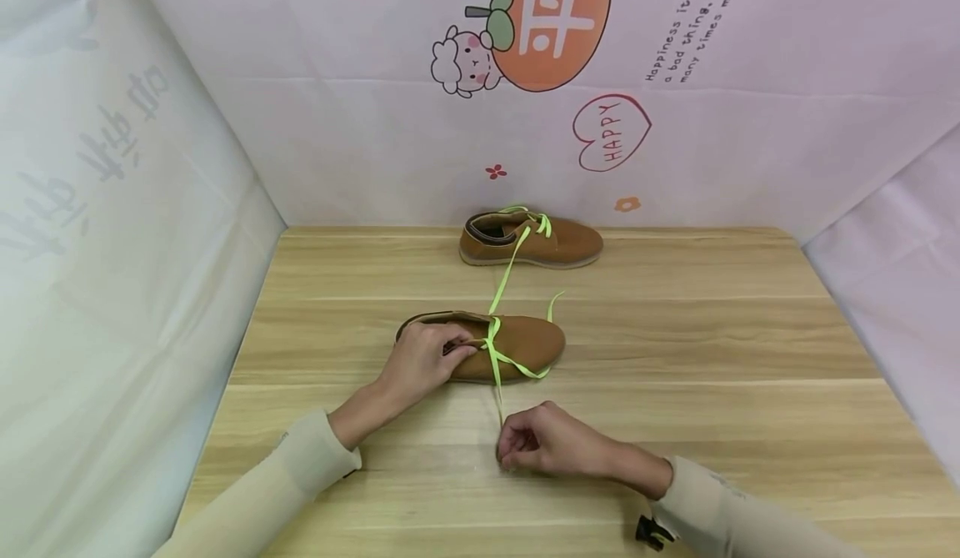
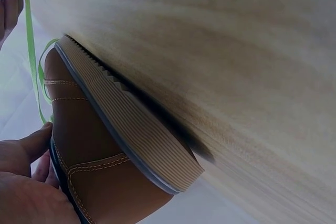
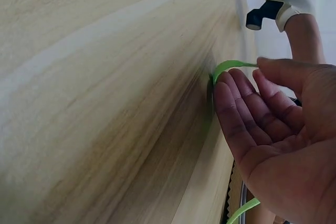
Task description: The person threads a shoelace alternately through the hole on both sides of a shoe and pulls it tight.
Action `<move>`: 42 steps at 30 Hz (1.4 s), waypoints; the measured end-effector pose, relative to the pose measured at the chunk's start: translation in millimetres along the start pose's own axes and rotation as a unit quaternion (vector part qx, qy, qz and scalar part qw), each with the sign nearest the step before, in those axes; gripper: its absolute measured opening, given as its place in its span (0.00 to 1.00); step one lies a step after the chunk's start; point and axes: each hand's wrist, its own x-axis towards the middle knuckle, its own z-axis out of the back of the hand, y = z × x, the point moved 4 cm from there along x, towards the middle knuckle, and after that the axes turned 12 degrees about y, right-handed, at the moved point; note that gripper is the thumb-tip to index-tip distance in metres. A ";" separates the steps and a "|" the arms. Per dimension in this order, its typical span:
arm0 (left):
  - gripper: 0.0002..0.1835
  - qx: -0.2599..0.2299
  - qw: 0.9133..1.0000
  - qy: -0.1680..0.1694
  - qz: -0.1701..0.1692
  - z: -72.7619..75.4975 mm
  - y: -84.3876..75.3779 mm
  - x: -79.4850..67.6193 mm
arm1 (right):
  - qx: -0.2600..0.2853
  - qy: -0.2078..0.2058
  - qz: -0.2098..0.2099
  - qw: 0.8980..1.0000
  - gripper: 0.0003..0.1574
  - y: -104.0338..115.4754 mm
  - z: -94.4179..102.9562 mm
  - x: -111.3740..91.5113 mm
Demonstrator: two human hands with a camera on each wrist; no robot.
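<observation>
A brown leather shoe with bright green laces lies on the wooden table, toe to the right. My left hand is at its opening, thumb and fingers pinching the shoe near the tongue. In the left wrist view, the thumb presses at the collar, with other fingers partly hidden behind it. Nearer the front edge, my right hand pinches one green lace and holds it taut toward me. The lace's end shows between thumb and fingertips in the right wrist view. Another lace end loops over the toe.
A second brown shoe with green laces stands at the back, against the printed white cloth. One long green lace runs between the two shoes. White cloth walls border the wooden table at left and right.
</observation>
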 end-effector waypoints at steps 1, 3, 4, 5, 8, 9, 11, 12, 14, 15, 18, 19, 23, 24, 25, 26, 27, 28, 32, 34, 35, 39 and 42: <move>0.04 -0.001 1.000 0.001 0.000 0.2 0.0 0.0 | 0.004 0.004 0.004 1.000 0.03 -0.4 -0.7 0.3; 0.04 -0.004 1.000 0.002 0.000 0.4 0.0 0.2 | 0.009 0.010 0.010 1.000 0.02 -0.9 -1.9 0.6; 0.04 -0.005 1.000 0.002 0.000 0.4 0.1 0.3 | 0.011 0.013 0.012 1.000 0.02 -1.2 -2.3 0.7; 0.04 -0.005 1.000 0.003 0.000 0.3 0.0 0.4 | 0.013 0.015 0.012 1.000 0.02 -1.3 -2.3 0.5; 0.04 -0.004 1.000 0.003 -0.002 0.0 0.1 0.6 | 0.010 0.011 0.006 1.000 0.02 -1.8 -0.5 -0.1; 0.04 -0.003 1.000 0.003 -0.002 -0.1 0.2 0.5 | 0.009 0.007 0.002 1.000 0.02 -1.9 0.7 -0.4; 0.04 -0.003 1.000 0.004 -0.002 -0.3 0.3 0.5 | 0.000 -0.004 -0.002 1.000 0.02 -1.1 4.4 -1.0; 0.04 -0.003 1.000 0.004 -0.002 -0.4 0.3 0.5 | -0.002 -0.009 -0.004 1.000 0.02 -1.1 6.6 -1.2; 0.03 -0.004 1.000 0.007 -0.002 -0.2 0.4 0.7 | -0.006 -0.018 -0.006 1.000 0.02 0.0 12.4 -2.1; 0.03 -0.003 1.000 0.009 -0.001 0.0 0.5 0.9 | -0.003 -0.023 -0.007 1.000 0.01 1.1 15.7 -2.7; 0.03 -0.001 1.000 0.015 0.000 1.1 0.3 1.8 | 0.009 -0.036 -0.010 0.999 0.02 2.0 27.3 -5.6; 0.03 0.001 1.000 0.016 0.000 1.4 0.5 2.0 | 0.011 -0.041 -0.013 0.999 0.03 2.2 31.5 -7.0; 0.03 0.005 1.000 0.021 0.001 2.5 0.7 2.7 | 0.007 -0.060 -0.035 0.998 0.05 1.3 49.4 -14.9; 0.02 0.004 1.000 0.023 0.001 2.8 0.7 2.9 | 0.001 -0.067 -0.043 0.997 0.06 1.2 54.5 -17.3; 0.02 0.003 1.000 0.024 0.003 3.1 0.7 3.1 | -0.002 -0.074 -0.048 0.996 0.06 1.1 59.7 -19.9; 0.02 0.001 1.000 0.025 0.004 3.6 0.6 3.2 | -0.006 -0.080 -0.053 0.995 0.07 1.1 65.0 -22.2; 0.02 -0.003 1.000 0.025 0.005 4.2 0.5 3.2 | -0.010 -0.087 -0.057 0.995 0.07 0.9 70.3 -24.6; 0.02 -0.008 1.000 0.025 0.005 4.8 0.4 3.3 | -0.014 -0.095 -0.060 0.994 0.07 0.6 75.6 -26.8; 0.02 -0.035 0.999 0.018 0.010 7.1 0.4 3.5 | -0.042 -0.128 -0.067 0.989 0.05 -0.7 99.9 -34.6; 0.02 -0.050 0.999 0.010 0.012 8.6 0.8 3.4 | -0.064 -0.149 -0.075 0.984 0.03 -1.7 113.7 -37.1; 0.02 -0.056 0.998 0.005 0.014 9.4 0.9 3.2 | -0.076 -0.157 -0.083 0.981 0.03 -3.0 120.8 -38.0; 0.03 -0.064 0.998 -0.019 0.016 13.2 0.7 3.6 | -0.110 -0.185 -0.122 0.969 0.03 -13.9 147.8 -39.4; 0.03 -0.066 0.997 -0.039 0.009 16.6 -0.5 5.0 | -0.119 -0.190 -0.160 0.961 0.06 -26.3 164.2 -38.3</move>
